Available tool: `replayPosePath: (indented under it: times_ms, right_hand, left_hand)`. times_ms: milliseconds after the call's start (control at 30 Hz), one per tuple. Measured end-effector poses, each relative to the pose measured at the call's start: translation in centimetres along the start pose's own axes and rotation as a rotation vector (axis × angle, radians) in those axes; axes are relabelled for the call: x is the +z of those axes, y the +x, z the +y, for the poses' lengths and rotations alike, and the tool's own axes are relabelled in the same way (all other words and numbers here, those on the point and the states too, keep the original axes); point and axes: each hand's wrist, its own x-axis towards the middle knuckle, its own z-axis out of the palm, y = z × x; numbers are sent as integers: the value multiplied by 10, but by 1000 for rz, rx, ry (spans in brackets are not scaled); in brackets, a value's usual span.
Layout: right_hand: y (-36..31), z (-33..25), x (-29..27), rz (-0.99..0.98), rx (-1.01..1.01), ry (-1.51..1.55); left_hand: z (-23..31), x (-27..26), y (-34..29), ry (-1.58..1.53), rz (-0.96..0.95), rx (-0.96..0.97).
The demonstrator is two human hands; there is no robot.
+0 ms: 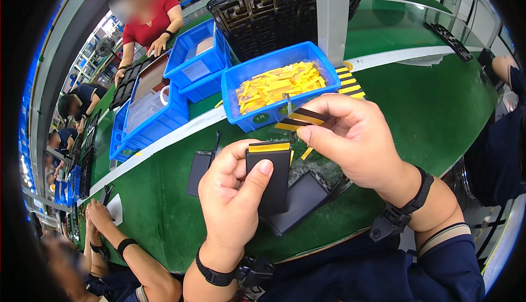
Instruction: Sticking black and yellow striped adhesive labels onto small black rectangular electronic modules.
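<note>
My left hand (227,192) is closed around a flat black rectangular block (275,184), thumb on its broad face. A yellow strip (268,147) lies across the block's upper end. Just above and to the right, my right hand (359,140) pinches a black-and-yellow striped piece (303,117) between thumb and fingers, apart from the block. Under my hands, another black block (296,199) with dark leads lies on the green table (170,214). A further black block (198,174) rests left of my left hand. A small yellow strip (307,153) lies between my hands.
Beyond my hands stands a blue bin (241,117) full of yellow strips (282,85). More blue bins (183,77) are stacked to its left. A grey post (331,17) rises behind. Co-workers' hands (97,212) work at the left, and a person in red (150,22) stands across the table.
</note>
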Motion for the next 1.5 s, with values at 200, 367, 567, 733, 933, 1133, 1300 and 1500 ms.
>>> replayPosePath:
  times_ms: [200, 367, 567, 733, 933, 1133, 1300, 1500]
  right_hand:
    - [0, 4, -1, -7, -206, -170]
    - [0, 3, -2, -23, -214, -206]
    - [1, -5, -3, -129, 200, 59]
    - [1, -5, -2, -41, 42, 4]
    - [0, -4, -3, -87, 130, 37]
    - [3, -6, -3, -149, 232, 179]
    - [-1, 0, 1, -31, 11, -20]
    - [-4, 0, 4, 63, -369, -460]
  left_hand:
    - [-3, -3, 2, -157, 4, -24]
    - [-4, -4, 4, -192, -35, -52]
    - [-4, -4, 3, -142, -44, -39]
    - [-2, -4, 4, -178, -30, -55]
    - [-4, -4, 5, -198, -36, -66]
    - [-5, -5, 6, -218, -39, -84]
    - [-5, -4, 6, -218, -39, -87]
    - [-6, 0, 2, -142, -22, 75]
